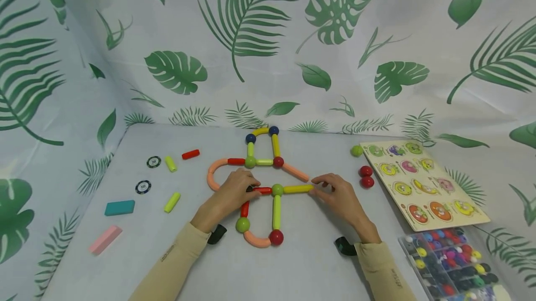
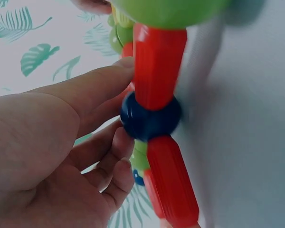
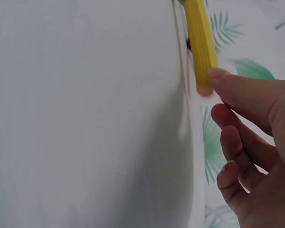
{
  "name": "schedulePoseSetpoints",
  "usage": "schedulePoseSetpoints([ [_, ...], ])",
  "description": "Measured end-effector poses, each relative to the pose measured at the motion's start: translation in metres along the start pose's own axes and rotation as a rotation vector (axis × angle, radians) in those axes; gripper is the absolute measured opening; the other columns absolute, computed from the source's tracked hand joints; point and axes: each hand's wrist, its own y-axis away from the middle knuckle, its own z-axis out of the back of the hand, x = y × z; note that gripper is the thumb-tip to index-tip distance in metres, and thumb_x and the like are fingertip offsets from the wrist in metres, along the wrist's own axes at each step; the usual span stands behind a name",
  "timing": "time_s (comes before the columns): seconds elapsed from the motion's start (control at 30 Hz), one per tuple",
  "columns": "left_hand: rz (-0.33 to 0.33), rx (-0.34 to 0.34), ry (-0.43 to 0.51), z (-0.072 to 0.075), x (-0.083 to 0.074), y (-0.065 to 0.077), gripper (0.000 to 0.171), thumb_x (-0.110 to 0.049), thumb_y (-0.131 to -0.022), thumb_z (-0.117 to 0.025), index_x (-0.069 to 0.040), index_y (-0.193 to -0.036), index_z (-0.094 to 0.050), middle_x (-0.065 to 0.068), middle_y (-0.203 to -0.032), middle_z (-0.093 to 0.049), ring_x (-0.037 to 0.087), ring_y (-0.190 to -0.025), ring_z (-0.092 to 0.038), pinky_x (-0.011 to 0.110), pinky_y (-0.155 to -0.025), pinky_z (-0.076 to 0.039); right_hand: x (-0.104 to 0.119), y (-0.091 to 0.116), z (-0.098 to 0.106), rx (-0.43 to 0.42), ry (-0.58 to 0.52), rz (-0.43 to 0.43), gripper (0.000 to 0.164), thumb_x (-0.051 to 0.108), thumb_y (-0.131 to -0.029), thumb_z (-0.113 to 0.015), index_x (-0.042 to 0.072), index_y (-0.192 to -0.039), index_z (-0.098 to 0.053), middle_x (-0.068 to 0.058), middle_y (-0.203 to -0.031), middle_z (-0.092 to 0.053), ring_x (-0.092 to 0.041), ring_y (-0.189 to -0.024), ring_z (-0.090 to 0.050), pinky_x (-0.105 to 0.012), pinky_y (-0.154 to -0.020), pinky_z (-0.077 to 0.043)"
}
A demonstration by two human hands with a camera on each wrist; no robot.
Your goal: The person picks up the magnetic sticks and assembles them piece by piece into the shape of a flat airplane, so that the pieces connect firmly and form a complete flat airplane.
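A flat figure of colored building sticks and balls lies mid-table. My left hand (image 1: pixel 234 190) pinches a red stick (image 2: pixel 157 66) between thumb and fingers, beside the dark blue ball (image 2: pixel 149 116) that joins it to another red stick (image 2: pixel 173 183). On the right, my right hand (image 1: pixel 341 201) holds the free end of a yellow stick (image 1: pixel 298 189) at thumb and fingertips; its other fingers are loosely bent. That yellow stick meets a green ball (image 1: pixel 278 190). Just above its end lies the tip of a salmon stick (image 1: pixel 295 172). My left hand hides part of the figure's left side.
Loose at left are a red stick (image 1: pixel 190 154), two lime sticks, two round chips (image 1: pixel 143 186), a teal block (image 1: pixel 119 208) and a pink block (image 1: pixel 105 239). At right are a green ball (image 1: pixel 357 150), red balls (image 1: pixel 367 182), a picture board (image 1: pixel 402 208) and a divided box (image 1: pixel 412 257) of balls.
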Motion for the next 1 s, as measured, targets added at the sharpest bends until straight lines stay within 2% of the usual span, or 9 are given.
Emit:
schedulePoseSetpoints([
  [0.27, 0.02, -0.026, 0.031, 0.002, 0.009, 0.007, 0.031, -0.021, -0.09, -0.079, -0.004, -0.115, -0.076, 0.007, -0.107, -0.07, 0.023, -0.103, -0.056, 0.04, -0.09, -0.048, -0.032, 0.009, 0.031, -0.218, 0.028, -0.118, 0.024, 0.025, -0.091, -0.078, 0.013, -0.111, -0.075, -0.006, -0.101, -0.071, -0.013, -0.084, -0.054, -0.016, -0.067, -0.041],
  [0.37, 0.034, -0.025, 0.028, 0.002, 0.01, 0.007, 0.033, -0.023, -0.09, -0.079, -0.005, -0.117, -0.075, 0.006, -0.108, -0.07, 0.021, -0.103, -0.056, 0.038, -0.09, -0.049, -0.044, 0.014, 0.044, -0.293, 0.029, -0.199, 0.024, 0.025, -0.092, -0.077, 0.011, -0.111, -0.075, -0.009, -0.098, -0.068, -0.013, -0.081, -0.051, -0.014, -0.065, -0.038],
  [0.47, 0.038, -0.026, 0.024, 0.002, 0.011, 0.009, 0.033, -0.023, -0.09, -0.079, -0.006, -0.117, -0.075, 0.005, -0.109, -0.07, 0.02, -0.102, -0.056, 0.037, -0.089, -0.049, -0.052, 0.019, 0.056, -0.33, 0.014, -0.319, 0.028, 0.03, -0.093, -0.075, 0.011, -0.114, -0.074, -0.011, -0.104, -0.068, -0.015, -0.089, -0.053, -0.015, -0.068, -0.038],
  [0.6, 0.04, -0.025, 0.02, 0.001, 0.011, 0.01, 0.033, -0.023, -0.09, -0.079, -0.006, -0.117, -0.075, 0.006, -0.109, -0.069, 0.021, -0.103, -0.055, 0.037, -0.09, -0.048, -0.06, 0.025, 0.067, -0.324, -0.001, -0.479, 0.04, 0.042, -0.095, -0.07, 0.012, -0.121, -0.072, -0.014, -0.12, -0.067, -0.022, -0.104, -0.057, -0.017, -0.072, -0.04],
  [0.7, 0.043, -0.028, 0.015, 0.0, 0.011, 0.01, 0.033, -0.023, -0.089, -0.079, -0.006, -0.117, -0.075, 0.006, -0.109, -0.069, 0.021, -0.103, -0.055, 0.038, -0.09, -0.048, -0.064, 0.027, 0.071, -0.293, 0.004, -0.538, 0.046, 0.046, -0.096, -0.067, 0.01, -0.126, -0.07, -0.016, -0.124, -0.066, -0.025, -0.109, -0.058, -0.018, -0.072, -0.041],
  [0.8, 0.047, -0.027, 0.014, 0.0, 0.011, 0.01, 0.033, -0.023, -0.089, -0.079, -0.006, -0.117, -0.075, 0.006, -0.109, -0.069, 0.021, -0.104, -0.055, 0.038, -0.091, -0.048, -0.067, 0.028, 0.071, -0.262, 0.019, -0.541, 0.048, 0.043, -0.096, -0.068, 0.007, -0.128, -0.068, -0.018, -0.125, -0.066, -0.028, -0.11, -0.058, -0.023, -0.076, -0.043],
  [1.0, 0.044, -0.021, 0.022, -0.002, 0.009, 0.009, 0.032, -0.023, -0.09, -0.079, -0.006, -0.117, -0.075, 0.006, -0.109, -0.069, 0.021, -0.102, -0.054, 0.038, -0.09, -0.047, -0.065, 0.029, 0.069, -0.217, 0.066, -0.483, 0.047, 0.032, -0.096, -0.072, -0.001, -0.129, -0.065, -0.025, -0.126, -0.063, -0.036, -0.112, -0.057, -0.043, -0.088, -0.046],
])
